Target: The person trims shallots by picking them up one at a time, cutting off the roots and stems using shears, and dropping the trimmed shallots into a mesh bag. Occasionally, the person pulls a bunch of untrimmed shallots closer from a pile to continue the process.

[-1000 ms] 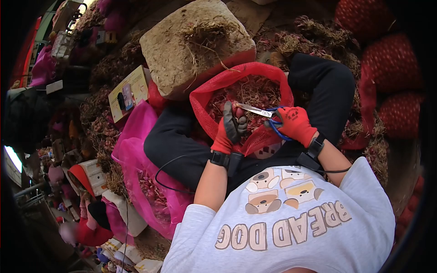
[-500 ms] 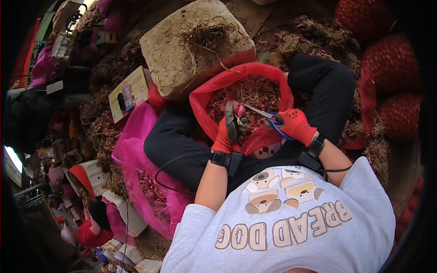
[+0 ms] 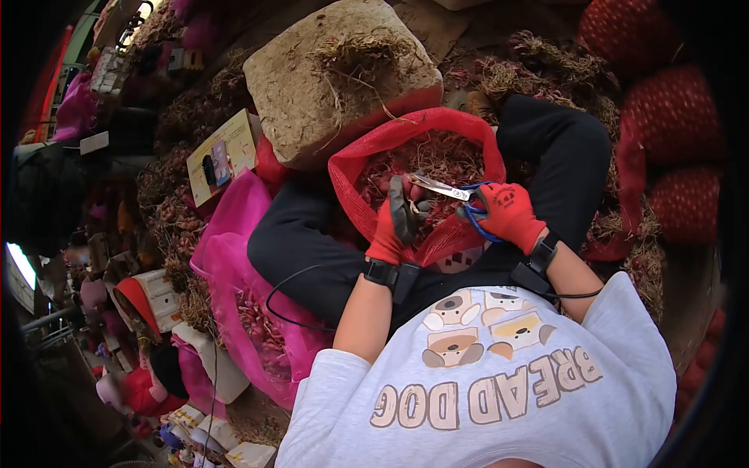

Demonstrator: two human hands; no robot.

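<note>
My left hand (image 3: 396,222), in a red glove with a dark palm, is closed around shallots (image 3: 408,187) that its fingers mostly hide. Close by on the right, my right hand (image 3: 511,214) in a red glove grips blue-handled scissors (image 3: 443,188). Their blades point left, and the tips reach the fingertips of my left hand. Both hands are over the near part of a red mesh bag (image 3: 349,179), held open between my legs. Inside it lie shallots with dry stalks and roots (image 3: 441,156).
A large dirt-covered block (image 3: 289,93) stands beyond the bag. To the left are a pink mesh bag (image 3: 226,257) with shallots and a yellowish box (image 3: 199,168). Full red mesh sacks (image 3: 675,109) are stacked right. Another person (image 3: 148,390) sits at lower left.
The scissors have turned, showing more of the blade's flat side near my left fingertips. The pink bulbs in my left hand show less than before. Both hands stay almost in place.
</note>
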